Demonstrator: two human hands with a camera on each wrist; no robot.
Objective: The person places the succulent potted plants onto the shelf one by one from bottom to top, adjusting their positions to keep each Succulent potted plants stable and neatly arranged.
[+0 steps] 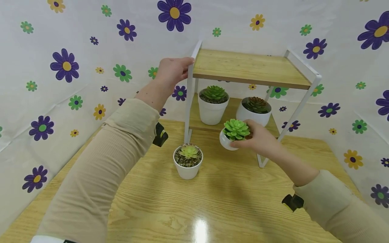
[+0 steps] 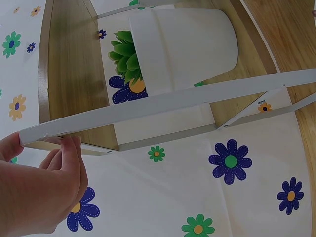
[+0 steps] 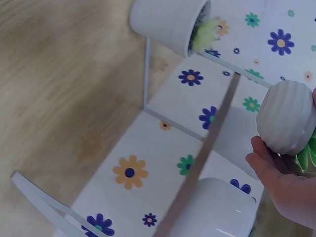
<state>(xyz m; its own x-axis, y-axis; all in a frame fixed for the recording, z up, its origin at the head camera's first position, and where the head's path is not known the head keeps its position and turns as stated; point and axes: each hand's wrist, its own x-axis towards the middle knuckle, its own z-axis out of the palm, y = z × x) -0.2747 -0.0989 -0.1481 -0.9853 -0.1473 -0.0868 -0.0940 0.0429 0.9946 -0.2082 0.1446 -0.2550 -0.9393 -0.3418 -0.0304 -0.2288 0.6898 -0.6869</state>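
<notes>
My left hand (image 1: 172, 71) grips the upper left corner of a two-tier plant shelf (image 1: 243, 65), which has wooden boards and a white metal frame (image 2: 163, 102). In my right hand (image 1: 263, 139) is a small potted succulent (image 1: 236, 129), bright green, held up in front of the lower board with its pot tilted. The right wrist view shows its ribbed white pot (image 3: 285, 117) between thumb and fingers. On the lower board stand a green succulent in a tall white pot (image 1: 212, 113) and a dark reddish succulent in a rounded white pot (image 1: 258, 118).
A pale yellow-green succulent in a white pot (image 1: 187, 171) stands on the wooden table (image 1: 170, 209), just in front of the shelf's left leg. A flower-patterned white backdrop (image 1: 91, 40) rises behind and at both sides.
</notes>
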